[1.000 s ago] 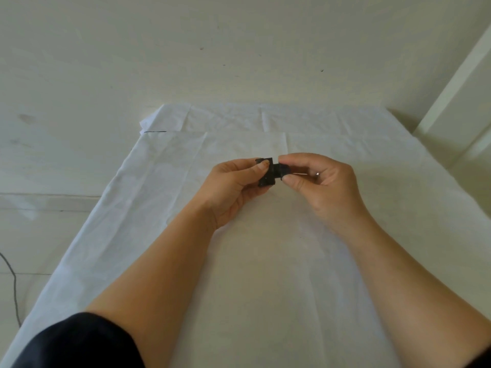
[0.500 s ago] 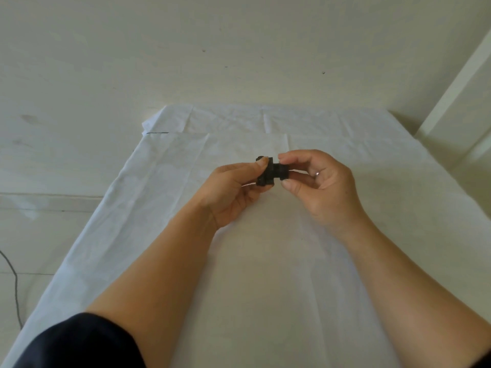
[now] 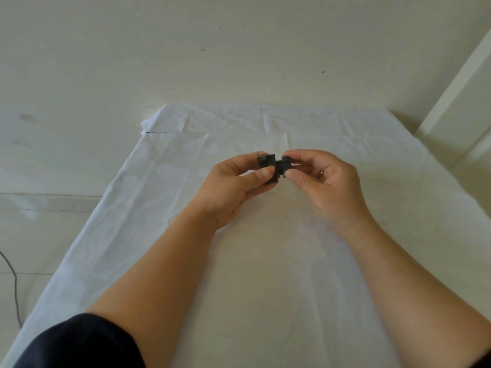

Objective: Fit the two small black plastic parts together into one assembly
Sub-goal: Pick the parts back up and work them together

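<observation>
Two small black plastic parts meet in the air above the white cloth. My left hand (image 3: pixel 233 181) pinches the left black part (image 3: pixel 266 162) between thumb and fingers. My right hand (image 3: pixel 321 181) pinches the right black part (image 3: pixel 286 163) the same way. The two parts touch end to end in the gap between my thumbs. Whether they are locked together I cannot tell, since my fingertips hide their outer ends and undersides.
A creased white cloth (image 3: pixel 265 261) covers the table in front of me. A pale wall (image 3: pixel 239 49) rises behind it, and a white frame (image 3: pixel 457 88) stands at the right. A thin dark cable (image 3: pixel 14 285) hangs at the left edge.
Both hands have lifted slightly and turned the parts between the fingertips; the left part now shows more of its blocky top. The parts stay pressed together between my hands.
</observation>
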Demonstrator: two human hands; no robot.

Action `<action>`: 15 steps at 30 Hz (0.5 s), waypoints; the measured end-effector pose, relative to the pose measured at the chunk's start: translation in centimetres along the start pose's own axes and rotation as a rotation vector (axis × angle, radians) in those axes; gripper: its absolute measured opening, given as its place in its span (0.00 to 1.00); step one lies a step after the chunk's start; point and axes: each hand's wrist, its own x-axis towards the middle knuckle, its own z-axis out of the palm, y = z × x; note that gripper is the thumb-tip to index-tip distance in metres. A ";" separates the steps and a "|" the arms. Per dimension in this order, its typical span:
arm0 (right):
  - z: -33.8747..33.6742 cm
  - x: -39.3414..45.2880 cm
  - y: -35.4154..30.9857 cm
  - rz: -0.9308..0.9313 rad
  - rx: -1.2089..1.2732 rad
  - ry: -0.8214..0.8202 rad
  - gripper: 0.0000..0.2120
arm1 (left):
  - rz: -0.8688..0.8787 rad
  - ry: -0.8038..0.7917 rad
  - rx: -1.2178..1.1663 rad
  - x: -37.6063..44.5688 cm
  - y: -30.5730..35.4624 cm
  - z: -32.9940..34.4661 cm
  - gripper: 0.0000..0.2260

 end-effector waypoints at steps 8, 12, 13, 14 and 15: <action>-0.3 -0.1 -0.2 0.050 0.012 0.013 0.04 | 0.081 -0.058 0.121 -0.1 -0.3 0.1 0.12; -0.5 0.1 0.1 0.108 0.023 -0.002 0.07 | 0.094 -0.094 0.174 -0.1 -0.3 0.1 0.12; -0.6 0.2 0.2 0.129 0.037 -0.006 0.09 | 0.094 -0.098 0.184 -0.2 -0.3 0.1 0.12; -0.6 0.2 0.3 0.152 0.053 -0.010 0.10 | 0.096 -0.101 0.193 -0.2 -0.3 0.1 0.12; -0.6 0.3 0.3 0.180 0.069 -0.014 0.10 | 0.099 -0.104 0.206 -0.3 -0.2 0.2 0.12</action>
